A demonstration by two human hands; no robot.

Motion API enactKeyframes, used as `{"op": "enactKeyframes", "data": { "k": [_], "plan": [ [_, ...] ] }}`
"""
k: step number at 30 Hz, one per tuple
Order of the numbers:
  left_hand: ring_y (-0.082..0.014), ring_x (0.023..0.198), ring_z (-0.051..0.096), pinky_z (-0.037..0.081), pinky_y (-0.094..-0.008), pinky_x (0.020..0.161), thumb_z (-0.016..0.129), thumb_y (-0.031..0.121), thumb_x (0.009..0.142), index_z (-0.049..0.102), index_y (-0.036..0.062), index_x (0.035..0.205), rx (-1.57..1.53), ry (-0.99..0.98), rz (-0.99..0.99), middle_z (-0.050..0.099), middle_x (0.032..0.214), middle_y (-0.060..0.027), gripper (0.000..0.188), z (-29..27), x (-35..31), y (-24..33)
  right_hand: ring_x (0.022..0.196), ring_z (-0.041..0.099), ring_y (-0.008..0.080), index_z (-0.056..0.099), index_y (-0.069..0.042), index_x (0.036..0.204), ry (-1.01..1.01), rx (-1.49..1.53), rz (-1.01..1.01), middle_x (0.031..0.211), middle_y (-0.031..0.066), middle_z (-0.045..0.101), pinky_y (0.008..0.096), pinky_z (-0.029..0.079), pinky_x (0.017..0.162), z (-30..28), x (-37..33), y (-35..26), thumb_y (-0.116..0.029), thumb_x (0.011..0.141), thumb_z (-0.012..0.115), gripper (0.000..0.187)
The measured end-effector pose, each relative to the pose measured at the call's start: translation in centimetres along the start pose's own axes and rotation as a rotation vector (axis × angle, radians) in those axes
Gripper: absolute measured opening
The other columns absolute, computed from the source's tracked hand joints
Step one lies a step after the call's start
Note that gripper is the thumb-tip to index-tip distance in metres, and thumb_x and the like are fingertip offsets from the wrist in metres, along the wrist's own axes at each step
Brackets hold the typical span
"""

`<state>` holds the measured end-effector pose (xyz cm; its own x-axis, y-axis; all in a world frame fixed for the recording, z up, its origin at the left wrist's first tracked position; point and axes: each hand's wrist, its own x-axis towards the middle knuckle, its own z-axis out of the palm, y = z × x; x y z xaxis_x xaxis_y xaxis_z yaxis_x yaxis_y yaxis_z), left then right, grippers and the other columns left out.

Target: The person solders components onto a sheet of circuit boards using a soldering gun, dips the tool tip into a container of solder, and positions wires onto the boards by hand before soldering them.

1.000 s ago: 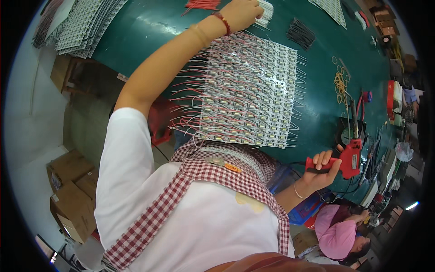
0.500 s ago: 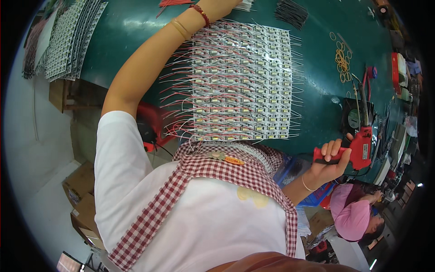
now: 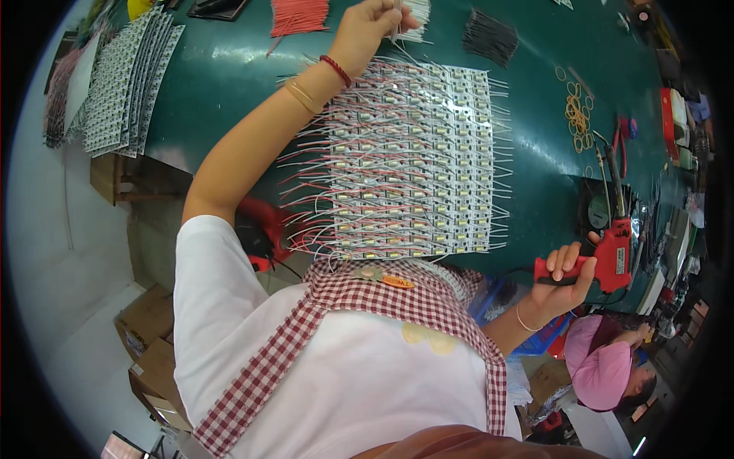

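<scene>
My left hand (image 3: 368, 30) reaches to the far side of the table, its fingers pinched on thin white wires beside a pile of white wires (image 3: 418, 23). Closer to me lies a panel of small circuit boards (image 3: 462, 164) in rows, with red and white wires sticking out along its left side and white ends along its right. My right hand (image 3: 564, 284) is wrapped round the handle of a red soldering gun (image 3: 613, 256), held off to the right of the panel with its tip pointing away from me.
Red wires (image 3: 298, 15) and black wires (image 3: 490, 37) lie in piles at the far side. Rubber bands (image 3: 577, 111) are scattered at the right, near a dark fan (image 3: 593, 205). Stacked board panels (image 3: 126, 88) stand at the far left. A co-worker in pink (image 3: 600, 363) sits at the right.
The view has shifted, so the table's far side shows more. My left hand has come into fuller view, pinching white wires. My right hand still holds the soldering gun.
</scene>
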<state>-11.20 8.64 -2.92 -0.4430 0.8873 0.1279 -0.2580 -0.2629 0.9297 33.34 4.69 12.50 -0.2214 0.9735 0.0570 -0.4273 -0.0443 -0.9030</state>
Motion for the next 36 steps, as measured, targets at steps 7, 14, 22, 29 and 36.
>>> {"op": "enactKeyframes", "data": {
  "k": [7,14,22,29,36],
  "plan": [
    [-0.0178,0.109,0.068,0.053,-0.0269,0.094,0.054,0.015,0.106,0.062,-0.0022,0.116,0.177,-0.052,-0.024,0.072,0.110,-0.0124,0.022,-1.7,0.1,0.3,0.052,0.046,0.0101,0.039,0.002,0.142,-0.039,0.021,0.020,0.072,0.0054,0.048,0.0275,0.046,0.054,1.1,1.7,0.4,-0.024,0.108,0.045,0.043],
    [-0.0142,0.103,0.068,0.052,-0.0241,0.090,0.054,0.010,0.104,0.065,0.0009,0.110,0.328,-0.083,0.129,0.072,0.100,-0.0069,0.016,-2.2,0.6,2.7,0.052,0.046,0.0104,0.040,0.003,0.141,-0.058,0.035,0.028,0.072,0.0063,0.049,0.0277,0.047,0.054,2.2,3.0,1.0,-0.023,0.107,0.047,0.043],
    [-0.0159,0.094,0.071,0.057,-0.0265,0.082,0.056,0.011,0.103,0.064,0.0003,0.108,0.262,-0.264,-0.070,0.071,0.099,-0.0069,0.015,0.2,0.5,2.9,0.050,0.045,0.0103,0.041,0.004,0.139,-0.047,0.023,0.027,0.071,0.0067,0.051,0.0275,0.047,0.053,2.7,3.8,0.9,-0.023,0.106,0.048,0.043],
    [-0.0155,0.096,0.069,0.053,-0.0270,0.087,0.057,0.012,0.103,0.066,-0.0005,0.107,0.345,-0.028,0.207,0.072,0.099,-0.0077,0.015,-0.5,1.4,2.5,0.050,0.046,0.0100,0.041,0.004,0.139,-0.039,0.030,0.025,0.070,0.0058,0.050,0.0272,0.047,0.054,2.6,3.7,0.7,-0.022,0.107,0.047,0.041],
    [-0.0145,0.098,0.069,0.053,-0.0253,0.086,0.058,0.004,0.101,0.066,0.0006,0.111,0.361,-0.100,0.155,0.072,0.102,-0.0063,0.013,0.6,-1.2,1.2,0.051,0.046,0.0095,0.041,0.004,0.139,-0.039,0.017,0.044,0.071,0.0054,0.050,0.0269,0.047,0.054,2.9,4.0,1.1,-0.022,0.107,0.046,0.042]
  ]
}}
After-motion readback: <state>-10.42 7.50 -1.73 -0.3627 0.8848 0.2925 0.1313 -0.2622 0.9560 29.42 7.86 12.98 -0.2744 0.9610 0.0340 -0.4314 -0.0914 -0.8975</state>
